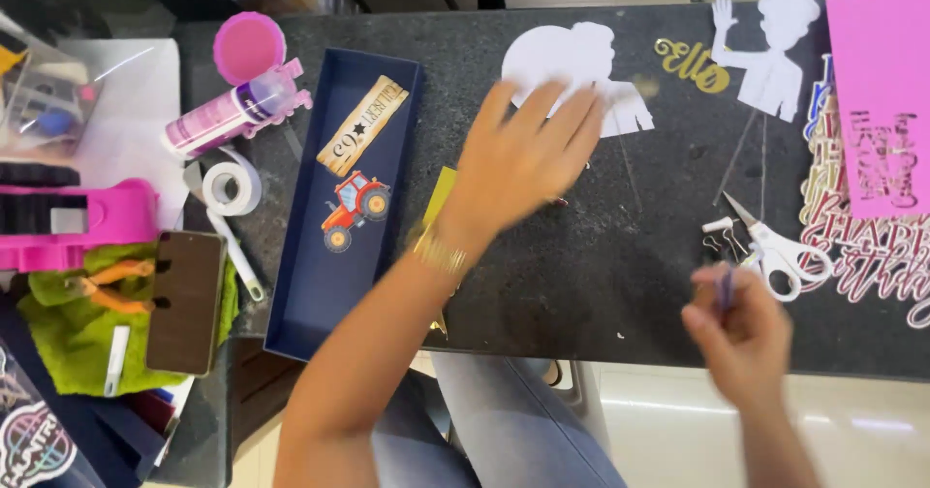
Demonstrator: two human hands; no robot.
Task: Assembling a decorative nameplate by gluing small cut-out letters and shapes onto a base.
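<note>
Hands first: my left hand (528, 154) lies flat and spread, fingers loose, gripping nothing, its fingertips resting on the lower edge of a white paper cutout of a figure (572, 62) on the dark stone counter (601, 275). That cutout sits just above and under the fingertips, so its lower middle is covered from my view. My right hand (741, 333) is well apart, down at the near right edge of the counter, fingers pinched together around a thin purple object (725, 284); motion blur keeps me from telling what it is. Just beside that hand, touching nothing I can confirm, lie white-handled scissors (775, 246) and a small binder clip (717, 231). A second white cutout with a raised arm (770, 47) lies further right, near a pink card sheet (877, 91) cut off by the frame edge. Left of my forearm sits a navy box lid (300, 294) holding a red tractor sticker (356, 207) and a tan label strip (363, 125). A yellow piece by my wrist is mostly hidden.
</note>
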